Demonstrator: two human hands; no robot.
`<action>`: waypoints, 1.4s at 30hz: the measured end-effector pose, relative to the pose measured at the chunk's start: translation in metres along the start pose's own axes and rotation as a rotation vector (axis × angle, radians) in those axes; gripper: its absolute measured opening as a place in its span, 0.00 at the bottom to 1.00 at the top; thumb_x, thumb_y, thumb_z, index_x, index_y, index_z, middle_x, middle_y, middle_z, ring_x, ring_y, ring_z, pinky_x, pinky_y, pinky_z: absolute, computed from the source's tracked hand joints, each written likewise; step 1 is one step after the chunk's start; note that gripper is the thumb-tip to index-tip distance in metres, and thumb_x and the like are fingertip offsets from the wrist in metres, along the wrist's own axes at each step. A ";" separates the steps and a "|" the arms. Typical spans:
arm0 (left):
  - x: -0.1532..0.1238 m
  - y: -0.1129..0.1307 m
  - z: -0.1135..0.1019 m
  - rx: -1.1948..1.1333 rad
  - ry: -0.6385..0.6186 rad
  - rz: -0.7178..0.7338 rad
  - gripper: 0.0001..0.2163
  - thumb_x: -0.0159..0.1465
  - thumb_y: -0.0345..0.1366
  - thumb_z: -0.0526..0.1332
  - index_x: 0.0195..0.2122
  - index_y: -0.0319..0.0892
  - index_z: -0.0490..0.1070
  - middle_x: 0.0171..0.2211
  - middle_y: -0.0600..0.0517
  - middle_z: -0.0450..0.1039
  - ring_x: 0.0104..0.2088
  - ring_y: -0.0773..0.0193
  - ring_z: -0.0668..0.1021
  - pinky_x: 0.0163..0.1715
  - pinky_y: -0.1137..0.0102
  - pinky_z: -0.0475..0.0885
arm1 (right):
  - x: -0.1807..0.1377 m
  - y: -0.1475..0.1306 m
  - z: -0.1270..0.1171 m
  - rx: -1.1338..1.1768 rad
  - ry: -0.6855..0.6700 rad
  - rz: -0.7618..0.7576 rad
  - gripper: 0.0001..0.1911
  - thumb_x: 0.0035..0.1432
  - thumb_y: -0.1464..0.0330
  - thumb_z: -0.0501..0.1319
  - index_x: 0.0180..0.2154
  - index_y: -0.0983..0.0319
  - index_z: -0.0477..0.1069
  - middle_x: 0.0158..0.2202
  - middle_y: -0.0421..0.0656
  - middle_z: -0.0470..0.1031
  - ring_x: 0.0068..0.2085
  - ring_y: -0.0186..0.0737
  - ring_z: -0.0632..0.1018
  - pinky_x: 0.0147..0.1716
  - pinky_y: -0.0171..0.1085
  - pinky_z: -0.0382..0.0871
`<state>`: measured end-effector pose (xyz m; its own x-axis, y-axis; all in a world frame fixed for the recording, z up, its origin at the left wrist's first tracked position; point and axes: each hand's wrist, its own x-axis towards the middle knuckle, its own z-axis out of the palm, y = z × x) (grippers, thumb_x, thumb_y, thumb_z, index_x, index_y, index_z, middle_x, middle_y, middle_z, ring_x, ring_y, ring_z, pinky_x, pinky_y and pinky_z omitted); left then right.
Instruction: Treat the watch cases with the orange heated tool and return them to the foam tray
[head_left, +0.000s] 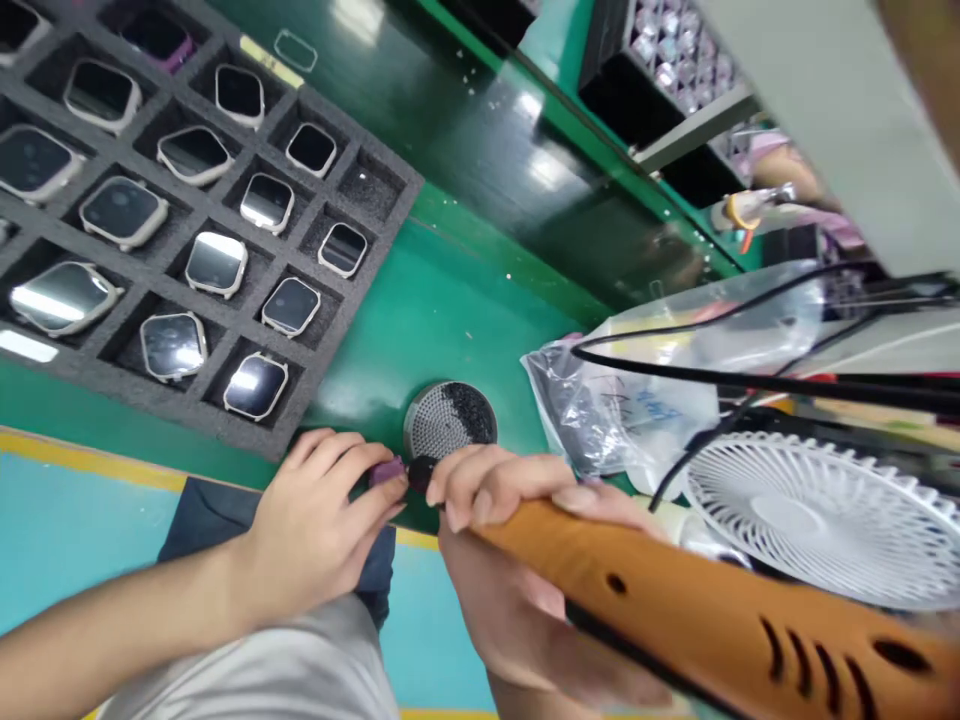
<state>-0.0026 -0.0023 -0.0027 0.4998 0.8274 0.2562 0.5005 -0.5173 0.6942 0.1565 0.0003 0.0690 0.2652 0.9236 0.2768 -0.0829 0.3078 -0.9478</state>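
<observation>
The left hand (315,525) has its fingers pressed close together, and it pinches a small purple thing (387,472) at the fingertips. The right hand (502,590) curls around the orange electric screwdriver (720,600), which runs from that hand toward the near right side of the view. A small black round part (421,473) sits between the two hands, just beside the purple thing. I cannot tell if it is the tip of the screwdriver.

Just past the hands is a round metal dish with a mesh top (450,422), and black bits lie on part of it. Under the hands and the dish is a green table (457,320). Below the hands are the person's gray pants (262,665) and a blue floor (75,530) with a yellow line.

To the right of the right hand is a white fan (814,520), and a clear plastic bag (622,400) lies near it. Black wires (757,378) cross above the fan. Farther from the hands is a black foam tray (367,190) with square holes, and most holes hold a watch body (216,263). Far off at the top right, another person's arm (787,170) reaches near a shelf.
</observation>
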 end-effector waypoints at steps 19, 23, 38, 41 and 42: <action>0.188 -0.092 -0.132 0.352 0.062 0.202 0.14 0.72 0.42 0.64 0.53 0.40 0.74 0.53 0.46 0.76 0.52 0.57 0.80 0.54 0.54 0.78 | -0.018 0.022 -0.069 0.085 -0.004 -0.126 0.29 0.59 0.45 0.65 0.51 0.58 0.70 0.37 0.41 0.74 0.34 0.40 0.79 0.31 0.45 0.77; 0.204 -0.118 -0.121 0.428 -0.102 0.219 0.19 0.72 0.44 0.64 0.59 0.41 0.72 0.59 0.44 0.73 0.56 0.54 0.78 0.57 0.51 0.77 | -0.030 0.025 -0.079 0.020 -0.035 -0.173 0.28 0.63 0.48 0.62 0.55 0.60 0.68 0.43 0.43 0.76 0.42 0.40 0.79 0.42 0.45 0.78; 0.180 -0.121 -0.131 0.571 -0.237 0.022 0.25 0.76 0.49 0.53 0.70 0.47 0.63 0.74 0.45 0.58 0.75 0.48 0.58 0.74 0.43 0.48 | -0.041 0.037 -0.087 -0.028 -0.038 -0.002 0.25 0.67 0.52 0.61 0.57 0.60 0.71 0.54 0.47 0.77 0.52 0.43 0.80 0.53 0.51 0.79; 0.162 -0.120 -0.156 0.639 -0.097 -0.099 0.22 0.77 0.45 0.50 0.68 0.49 0.66 0.74 0.48 0.57 0.75 0.51 0.58 0.74 0.49 0.48 | -0.053 0.023 -0.085 -0.121 0.130 -0.095 0.23 0.67 0.54 0.63 0.57 0.60 0.71 0.56 0.47 0.76 0.54 0.44 0.79 0.54 0.52 0.78; 0.152 -0.122 -0.168 0.670 -0.031 -0.165 0.21 0.76 0.44 0.50 0.68 0.48 0.67 0.74 0.46 0.58 0.74 0.49 0.59 0.73 0.48 0.50 | -0.061 0.015 -0.082 -0.142 0.203 -0.150 0.23 0.67 0.55 0.63 0.57 0.60 0.71 0.55 0.47 0.76 0.54 0.43 0.79 0.54 0.51 0.77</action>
<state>-0.1066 0.2230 0.0647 0.3950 0.9052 0.1567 0.8955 -0.4174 0.1542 0.2180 -0.0702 0.0247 0.4526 0.8010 0.3919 0.1031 0.3895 -0.9152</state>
